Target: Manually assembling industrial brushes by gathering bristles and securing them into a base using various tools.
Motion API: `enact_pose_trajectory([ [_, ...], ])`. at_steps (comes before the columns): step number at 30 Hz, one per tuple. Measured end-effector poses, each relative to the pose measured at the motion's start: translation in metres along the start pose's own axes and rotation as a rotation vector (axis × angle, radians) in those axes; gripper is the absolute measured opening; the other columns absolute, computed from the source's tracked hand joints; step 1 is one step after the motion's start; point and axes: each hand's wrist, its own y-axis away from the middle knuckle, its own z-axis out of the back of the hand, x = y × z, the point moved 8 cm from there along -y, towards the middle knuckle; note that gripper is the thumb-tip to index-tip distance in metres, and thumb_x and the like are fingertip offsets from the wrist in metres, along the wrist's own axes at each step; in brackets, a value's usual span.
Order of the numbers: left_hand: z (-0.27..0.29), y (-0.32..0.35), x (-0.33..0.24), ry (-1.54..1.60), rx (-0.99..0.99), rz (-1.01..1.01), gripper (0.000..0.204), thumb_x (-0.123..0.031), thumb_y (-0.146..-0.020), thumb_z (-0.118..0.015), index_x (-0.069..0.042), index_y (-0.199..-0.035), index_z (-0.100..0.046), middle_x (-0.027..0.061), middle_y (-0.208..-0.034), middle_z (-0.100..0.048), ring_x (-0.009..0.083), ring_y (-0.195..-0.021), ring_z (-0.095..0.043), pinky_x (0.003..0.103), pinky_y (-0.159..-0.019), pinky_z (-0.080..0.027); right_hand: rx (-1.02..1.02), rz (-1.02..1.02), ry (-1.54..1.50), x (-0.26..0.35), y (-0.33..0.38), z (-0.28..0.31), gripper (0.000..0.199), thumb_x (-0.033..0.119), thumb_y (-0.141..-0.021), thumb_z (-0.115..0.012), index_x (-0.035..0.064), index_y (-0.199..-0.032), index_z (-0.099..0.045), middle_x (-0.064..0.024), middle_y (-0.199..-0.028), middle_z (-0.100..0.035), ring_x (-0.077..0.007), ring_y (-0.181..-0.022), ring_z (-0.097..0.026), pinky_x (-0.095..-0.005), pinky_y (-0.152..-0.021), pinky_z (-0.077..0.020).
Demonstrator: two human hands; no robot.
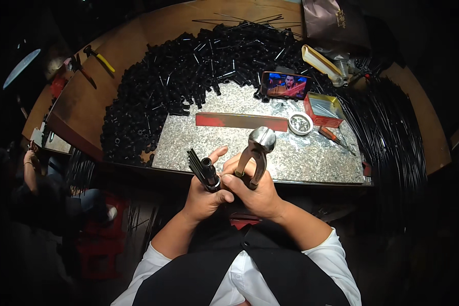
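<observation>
My left hand (199, 201) is closed around a black tubular part (207, 169) with several thin black ribs beside its tube. The tube's round end points up and away from me. Wrapped in my right hand (262, 199) is a pair of metal pincers (262, 140), its rounded head raised toward the table. Its lower handles disappear into my palm. The fingertips of both hands meet between the black part and the pincers; whether they pinch something small there, I cannot tell. Both hands are just in front of the table's near edge.
A heap of black parts (188, 61) curves around the speckled board (188, 145). On it lie a long bar (239, 121), a white bowl (290, 124), a red box (327, 122) and a red-handled tool (329, 134). A phone (285, 85) stands behind. Black rods (387, 132) hang right; a co-worker (40, 188) sits left.
</observation>
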Motion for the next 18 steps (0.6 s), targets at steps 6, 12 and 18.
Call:
enact_pose_trajectory([
  [6,0.009,0.007,0.010,-0.025,0.015,0.051,0.093,-0.045,-0.063,-0.080,0.009,-0.129,-0.043,0.0109,-0.129,-0.050,0.0067,-0.088,-0.057,0.025,-0.081,-0.046,0.003,-0.042,-0.021,-0.012,0.009,-0.004,0.007,0.008,-0.085,-0.062,0.0013,-0.087,-0.060,-0.0087,-0.084,-0.058,-0.0184,-0.076,-0.056,-0.0313,-0.069,-0.0453],
  [12,0.003,0.005,0.003,0.009,0.038,0.067,0.106,-0.046,-0.062,-0.080,0.010,-0.136,-0.029,0.0034,-0.092,-0.066,0.0057,-0.083,-0.058,0.025,-0.081,-0.045,0.023,-0.052,-0.079,-0.010,0.010,-0.006,0.004,0.002,-0.085,-0.061,0.0010,-0.088,-0.059,-0.0090,-0.089,-0.057,-0.0155,-0.080,-0.055,-0.0294,-0.071,-0.0448],
  [18,0.003,0.005,0.000,-0.002,0.028,0.079,0.109,-0.046,-0.062,-0.080,0.009,-0.138,-0.025,0.0029,-0.091,-0.067,0.0055,-0.083,-0.058,0.023,-0.081,-0.045,0.031,-0.077,-0.058,-0.014,0.012,-0.009,0.003,0.002,-0.085,-0.060,0.0007,-0.088,-0.059,-0.0085,-0.091,-0.057,-0.0143,-0.081,-0.055,-0.0284,-0.072,-0.0452],
])
